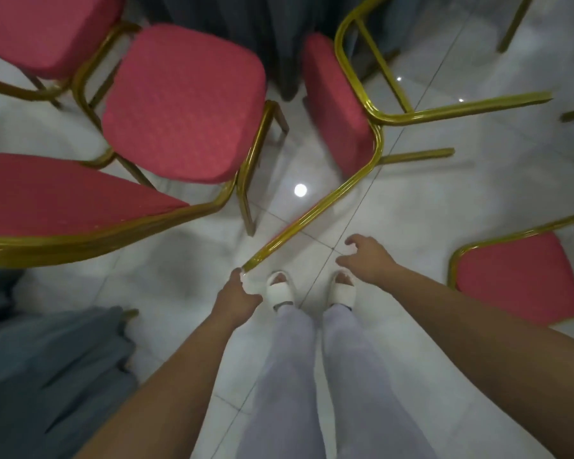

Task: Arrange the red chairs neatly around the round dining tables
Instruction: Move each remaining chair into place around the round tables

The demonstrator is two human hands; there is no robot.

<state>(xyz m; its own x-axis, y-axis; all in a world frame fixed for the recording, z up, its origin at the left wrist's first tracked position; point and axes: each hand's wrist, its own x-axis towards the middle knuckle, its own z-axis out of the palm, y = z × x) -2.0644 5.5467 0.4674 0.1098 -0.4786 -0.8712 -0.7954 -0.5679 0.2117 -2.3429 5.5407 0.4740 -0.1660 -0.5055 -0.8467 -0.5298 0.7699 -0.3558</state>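
1. Lowest in the frame, the person's legs end in white slippers (280, 291) on the pale tiled floor (444, 200).
2. Just left of the slippers, the left hand (237, 298) has its fingers curled round the near end of the gold frame (312, 213) of a red chair (335, 107), which slants up towards centre right and looks tipped.
3. The right hand (367, 260), right of centre, hovers with fingers loosely spread, holding nothing.
4. A second chair (183, 104) stands at centre left; a third chair (517, 276) sits at the right edge; a fourth chair (47, 31) fills the upper left corner.
5. At top centre hangs a dark tablecloth (232, 28), presumably on a table.
6. The step in hand seems to be positioning the held chair. Next, it likely needs setting square on its legs and facing the cloth, clear of the chair on its left; the free hand could steady the frame.
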